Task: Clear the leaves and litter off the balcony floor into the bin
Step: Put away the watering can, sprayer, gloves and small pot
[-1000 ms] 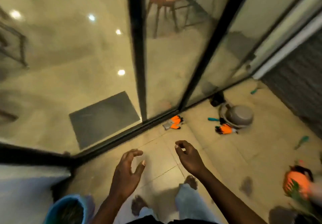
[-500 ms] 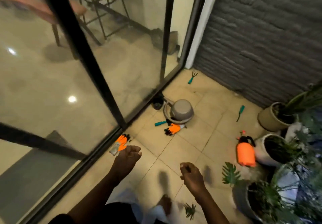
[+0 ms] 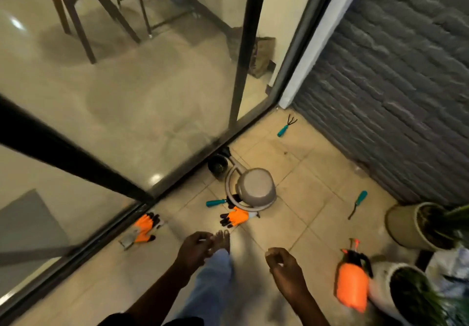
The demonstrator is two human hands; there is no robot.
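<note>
My left hand hangs over the tiled balcony floor with fingers loosely curled and nothing in it. My right hand hangs to its right, also loosely curled and holding nothing. A bare foot and a jeans leg show between the hands. A few small dark specks of litter lie on the tiles near the far corner. No bin is in view.
Two orange gloves lie on the floor by a grey watering can. Teal hand tools are scattered about. An orange sprayer and potted plants stand right. Glass doors run along the left, a dark wall at the back.
The view has swung right and moved forward along the balcony; the blue bin at lower left has dropped out of sight. Both hands have come lower and stay without anything in them.
</note>
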